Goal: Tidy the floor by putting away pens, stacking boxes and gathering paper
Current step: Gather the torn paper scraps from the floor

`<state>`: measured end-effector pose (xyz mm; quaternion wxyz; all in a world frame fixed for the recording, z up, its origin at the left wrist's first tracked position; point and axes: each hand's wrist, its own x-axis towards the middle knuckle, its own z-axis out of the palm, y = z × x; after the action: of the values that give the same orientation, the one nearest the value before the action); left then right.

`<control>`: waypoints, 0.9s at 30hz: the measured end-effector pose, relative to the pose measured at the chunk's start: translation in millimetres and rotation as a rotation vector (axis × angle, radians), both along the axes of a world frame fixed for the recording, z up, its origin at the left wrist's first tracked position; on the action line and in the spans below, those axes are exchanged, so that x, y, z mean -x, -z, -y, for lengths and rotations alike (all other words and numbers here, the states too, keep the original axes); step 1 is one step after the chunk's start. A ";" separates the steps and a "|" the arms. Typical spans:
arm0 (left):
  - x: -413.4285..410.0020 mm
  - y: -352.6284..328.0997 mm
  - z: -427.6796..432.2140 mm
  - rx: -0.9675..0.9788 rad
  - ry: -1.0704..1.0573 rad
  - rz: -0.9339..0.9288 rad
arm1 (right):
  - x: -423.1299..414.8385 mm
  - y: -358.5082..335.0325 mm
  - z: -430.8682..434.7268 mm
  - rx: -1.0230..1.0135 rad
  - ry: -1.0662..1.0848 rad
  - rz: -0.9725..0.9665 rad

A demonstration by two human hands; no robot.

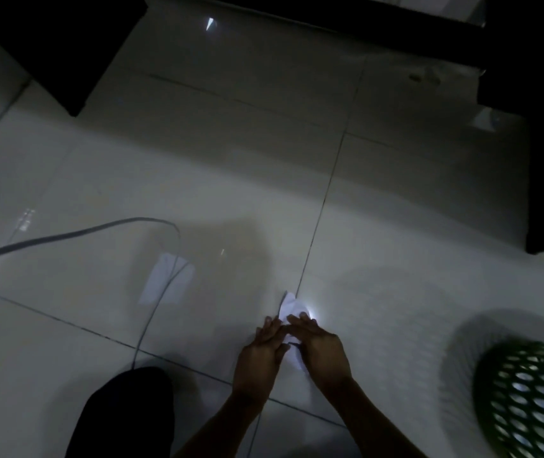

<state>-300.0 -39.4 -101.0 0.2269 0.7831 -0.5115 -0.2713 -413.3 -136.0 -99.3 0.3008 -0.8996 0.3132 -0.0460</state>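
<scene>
Two hands meet close together over one white sheet of paper (289, 307) on the tiled floor (230, 160); the left hand (259, 357) and the right hand (325, 353) both have their fingers stretched out fairly straight and resting on the sheet, fingertips almost touching each other; neither looks curled round it, so the sheet seems pressed flat, not lifted.

Most of that paper is hidden under the palms; a pointed corner shows just beyond the fingertips and a sliver shows between the wrists, so its long axis appears to run away from the person, in line with the fingers.

A second sheet (164, 282) lies well to the left of the left hand and a little farther out; its long axis also runs away from the person, tilted slightly right; a grey cable (65, 236) crosses over it, then trails back toward a dark-clothed knee (125, 411) left of the left forearm. The left hand is plainly the nearer one to it; I judge that gathering it means reaching left and drawing it out from under the cable.

A green mesh basket (528, 401) lies to the right of the right hand, well apart; that hand is the nearer one. No pens or boxes are discernible in this dim light.
</scene>
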 end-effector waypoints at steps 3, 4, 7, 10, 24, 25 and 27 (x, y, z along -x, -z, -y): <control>-3.1 -2.1 1.7 0.091 -0.064 -0.029 | -8.7 -7.6 -7.0 -0.165 0.163 0.002; -4.2 -1.8 2.0 0.101 -0.080 -0.042 | -12.1 -8.2 -9.3 -0.222 0.215 -0.056; -7.3 -7.9 7.0 0.022 -0.132 -0.057 | -18.9 -9.4 -15.5 -0.266 0.296 -0.038; -10.0 -23.9 17.0 -0.041 -0.172 -0.147 | -19.6 -16.5 -9.9 -0.259 0.299 -0.062; -22.9 -123.9 66.5 0.045 0.037 -0.100 | -8.8 -122.9 29.8 -0.125 0.252 0.057; -22.8 -129.6 69.5 0.034 0.044 -0.108 | -6.3 -130.8 32.0 -0.121 0.248 0.048; -19.7 -148.7 77.0 0.024 0.074 -0.102 | 2.7 -147.6 36.1 -0.109 0.264 0.060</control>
<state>-280.2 -116.4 47.7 0.2519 0.7460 -0.5313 -0.3128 -416.1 -172.1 48.3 0.3498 -0.8313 0.4215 -0.0950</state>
